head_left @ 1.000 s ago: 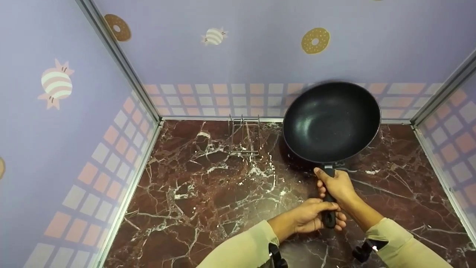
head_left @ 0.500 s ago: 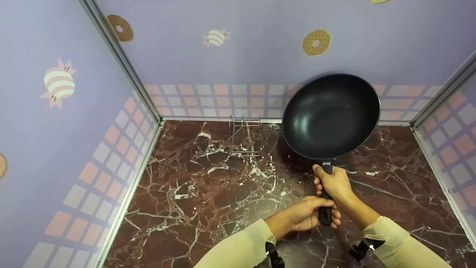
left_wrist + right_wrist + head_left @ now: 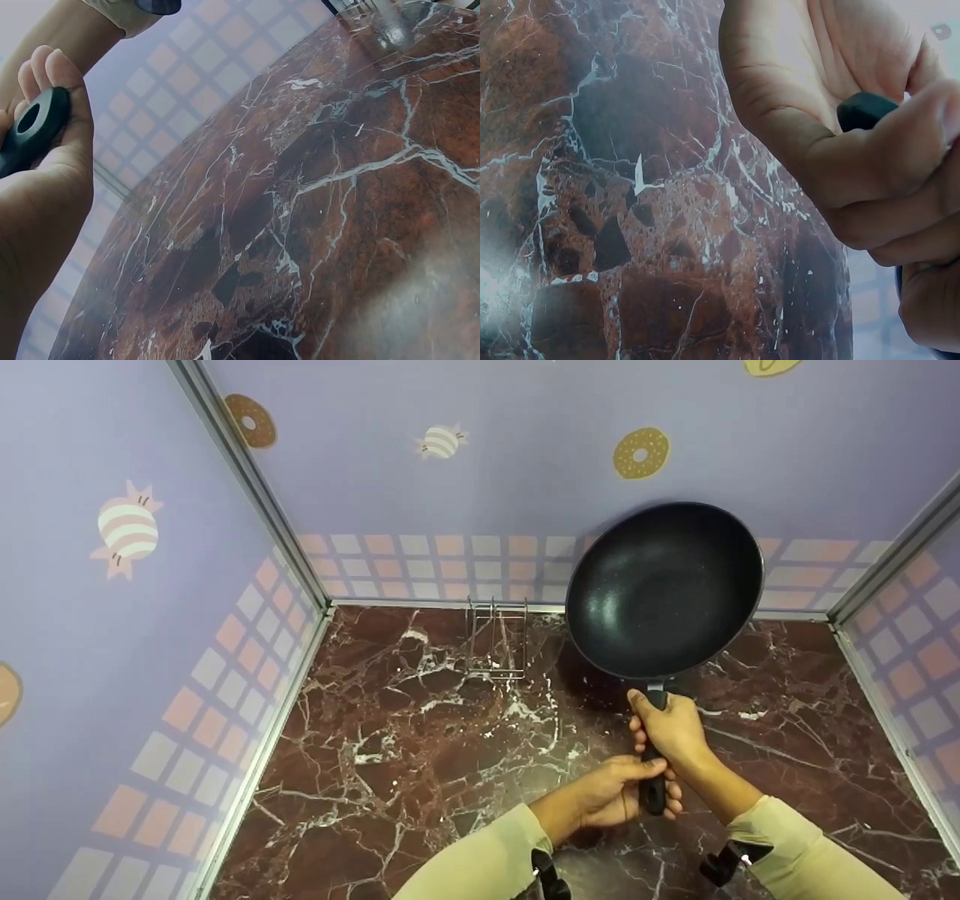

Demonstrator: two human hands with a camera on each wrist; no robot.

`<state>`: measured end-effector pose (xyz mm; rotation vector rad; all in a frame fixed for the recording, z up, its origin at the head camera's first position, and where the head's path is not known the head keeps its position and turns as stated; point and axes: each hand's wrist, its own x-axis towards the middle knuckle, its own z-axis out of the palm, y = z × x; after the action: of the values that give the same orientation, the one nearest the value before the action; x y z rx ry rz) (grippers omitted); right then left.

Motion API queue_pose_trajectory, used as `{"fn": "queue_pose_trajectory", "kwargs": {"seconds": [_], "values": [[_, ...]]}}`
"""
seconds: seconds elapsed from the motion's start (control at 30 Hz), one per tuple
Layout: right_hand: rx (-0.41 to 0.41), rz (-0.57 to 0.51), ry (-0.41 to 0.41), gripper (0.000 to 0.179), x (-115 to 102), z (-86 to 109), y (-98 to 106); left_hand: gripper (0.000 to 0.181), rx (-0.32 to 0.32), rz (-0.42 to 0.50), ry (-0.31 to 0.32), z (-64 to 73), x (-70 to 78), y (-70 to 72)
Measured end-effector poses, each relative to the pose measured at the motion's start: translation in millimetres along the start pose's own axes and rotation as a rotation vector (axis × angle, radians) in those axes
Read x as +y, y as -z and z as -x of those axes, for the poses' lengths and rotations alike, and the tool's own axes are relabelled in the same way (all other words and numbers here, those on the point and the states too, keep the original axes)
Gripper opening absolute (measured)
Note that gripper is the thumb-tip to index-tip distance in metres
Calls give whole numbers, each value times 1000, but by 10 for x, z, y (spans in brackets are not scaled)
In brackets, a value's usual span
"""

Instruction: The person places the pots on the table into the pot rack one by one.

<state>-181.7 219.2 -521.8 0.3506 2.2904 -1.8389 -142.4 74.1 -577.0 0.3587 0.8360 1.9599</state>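
Note:
A black frying pan [image 3: 664, 592] is held at the right side of the head view, its dark inside facing me and its rim against the backdrop of the far wall. My right hand [image 3: 673, 729] grips the upper part of the black handle, thumb along its top. Lower down, my left hand [image 3: 616, 793] holds the handle near its end, fingertips showing on the far side. In the left wrist view the handle's holed end [image 3: 54, 111] lies across the palm. Curled fingers hide most of the handle [image 3: 864, 110] in the right wrist view.
A thin wire rack [image 3: 496, 641] stands by the back wall, left of the pan. Dark red marbled countertop [image 3: 375, 802] spreads below. Lilac panels with checked borders close in the left side [image 3: 45, 607], back and right.
The pan has risen a little and tilts more upright, with both hands still on its handle. The head view has shifted slightly.

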Motion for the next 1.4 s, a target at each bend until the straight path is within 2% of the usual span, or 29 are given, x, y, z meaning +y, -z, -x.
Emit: {"fn": "queue_pose_trajectory", "kwargs": {"seconds": [0.23, 0.5, 0.63, 0.8, 0.93, 1.07, 1.4], "values": [[-1, -54, 25, 41, -57, 45, -86, 34, -39, -18, -14, 70, 53, 39], [-49, -139, -19, 38, -165, 71, -182, 38, -125, -47, -10, 168, 168, 86], [-104, -221, -35, 35, -233, 61, -214, 37, -170, -35, -12, 218, 235, 109], [-213, -325, -28, 37, -284, 43, -242, 11, -216, -39, -14, 292, 283, 149], [-308, -386, -23, 40, -332, 28, -249, 24, -250, -46, -24, 338, 323, 163], [-377, -426, -21, 37, -389, 8, -262, 23, -283, -49, -43, 373, 376, 169], [-443, -449, 8, 42, -391, -42, -298, 25, -315, -41, -61, 425, 424, 208]]}}
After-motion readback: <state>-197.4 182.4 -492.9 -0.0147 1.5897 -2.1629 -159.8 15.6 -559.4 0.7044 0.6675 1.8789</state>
